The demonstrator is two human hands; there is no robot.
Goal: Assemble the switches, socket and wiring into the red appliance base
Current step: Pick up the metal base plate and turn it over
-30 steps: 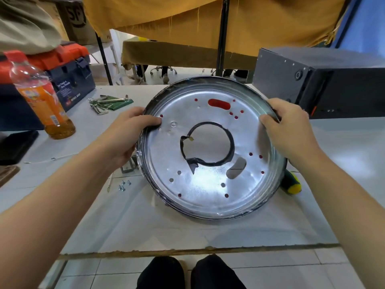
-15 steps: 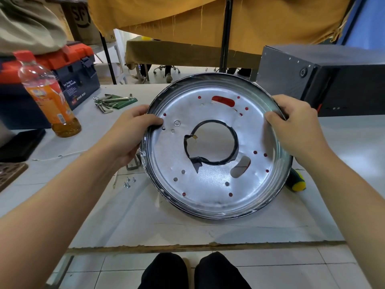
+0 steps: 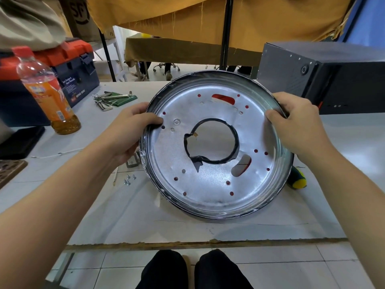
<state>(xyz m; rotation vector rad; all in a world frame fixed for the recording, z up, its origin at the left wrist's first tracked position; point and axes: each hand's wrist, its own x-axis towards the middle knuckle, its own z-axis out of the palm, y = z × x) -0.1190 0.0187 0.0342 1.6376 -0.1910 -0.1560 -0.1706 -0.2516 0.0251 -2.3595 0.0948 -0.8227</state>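
Observation:
A round silver metal plate [image 3: 210, 184] with a large centre hole, two slots and several small holes sits tilted toward me over the table. Red shows through its holes and slots. My left hand [image 3: 129, 130] grips its left rim, thumb on the plate's face. My right hand [image 3: 295, 126] grips the right rim the same way. A small grey switch-like part [image 3: 132, 162] lies on the table just under my left hand. Several small screws [image 3: 128, 180] lie beside it, with a thin white wire [image 3: 115, 176] close by.
An orange drink bottle [image 3: 48, 94] and a toolbox [image 3: 68, 67] stand at the left, with hex keys [image 3: 112, 99] behind my left hand. A black box [image 3: 325, 80] fills the back right. A yellow-green screwdriver handle [image 3: 296, 180] lies by the plate's right edge. The table's front edge [image 3: 187, 244] is near.
The plate and both hands have hardly moved; both hands keep the same hold on the rim. The view has shifted slightly.

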